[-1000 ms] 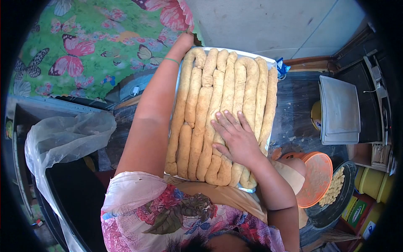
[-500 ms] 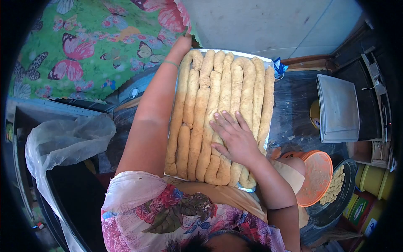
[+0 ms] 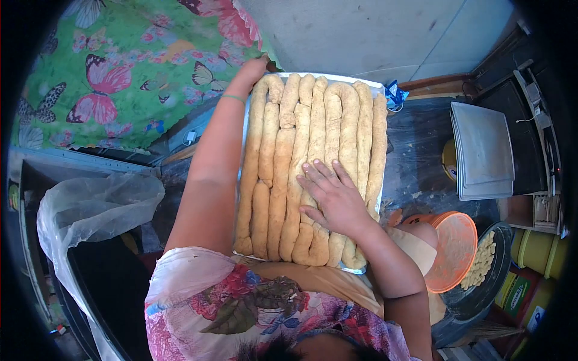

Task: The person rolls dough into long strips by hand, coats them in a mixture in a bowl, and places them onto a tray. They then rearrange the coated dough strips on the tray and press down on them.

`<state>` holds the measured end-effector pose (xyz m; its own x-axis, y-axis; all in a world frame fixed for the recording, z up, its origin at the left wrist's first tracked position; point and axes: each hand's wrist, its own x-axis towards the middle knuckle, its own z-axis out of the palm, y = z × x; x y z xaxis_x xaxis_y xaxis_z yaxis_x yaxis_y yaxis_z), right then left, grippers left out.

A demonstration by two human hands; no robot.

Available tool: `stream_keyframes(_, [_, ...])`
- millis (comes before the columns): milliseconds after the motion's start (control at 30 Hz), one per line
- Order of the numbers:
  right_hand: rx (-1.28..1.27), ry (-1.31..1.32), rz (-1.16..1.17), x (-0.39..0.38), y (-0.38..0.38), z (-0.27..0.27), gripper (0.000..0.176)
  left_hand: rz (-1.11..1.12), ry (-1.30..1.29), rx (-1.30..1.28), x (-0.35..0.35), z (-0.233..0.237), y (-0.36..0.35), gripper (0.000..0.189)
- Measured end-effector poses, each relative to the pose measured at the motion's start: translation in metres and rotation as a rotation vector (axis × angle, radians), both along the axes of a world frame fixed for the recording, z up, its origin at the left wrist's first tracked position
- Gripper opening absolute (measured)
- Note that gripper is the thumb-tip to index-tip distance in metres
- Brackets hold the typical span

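Note:
Long ropes of tan dough (image 3: 283, 162) lie side by side on a white tray (image 3: 376, 86) resting by the person's lap. My right hand (image 3: 331, 194) lies flat on the ropes right of the tray's middle, its fingers spread and nothing held. At the tray's far left corner is my left hand (image 3: 255, 66), its arm stretched along the tray's left edge. Its fingers are mostly hidden at the hem of the green butterfly cloth (image 3: 144, 66), so their grip cannot be made out.
To the right are an orange container (image 3: 451, 253), a dark basin (image 3: 497, 265) with small dough pieces (image 3: 480, 265), and grey trays (image 3: 483, 150) leaning upright. Clear plastic (image 3: 96, 204) hangs at the left. A blue packet (image 3: 394, 96) sits behind the tray's right corner.
The tray, its dough ropes and my left hand have shifted slightly left in view. My right hand stays flat on the dough, moved very slightly left.

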<state>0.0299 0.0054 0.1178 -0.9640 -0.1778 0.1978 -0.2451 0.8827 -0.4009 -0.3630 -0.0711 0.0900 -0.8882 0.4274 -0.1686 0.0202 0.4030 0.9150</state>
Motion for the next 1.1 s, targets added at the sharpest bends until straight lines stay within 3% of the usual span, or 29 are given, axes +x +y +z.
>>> stream_keyframes(367, [-0.012,0.044,0.006,0.001,0.004,-0.003,0.054,-0.003,0.124,-0.011,0.003,-0.003,-0.006,0.044])
stream_keyframes(1100, [-0.110,0.098,0.021,0.005,0.011,-0.015,0.055,0.055,-0.034,-0.024,0.020,0.013,-0.004,0.045])
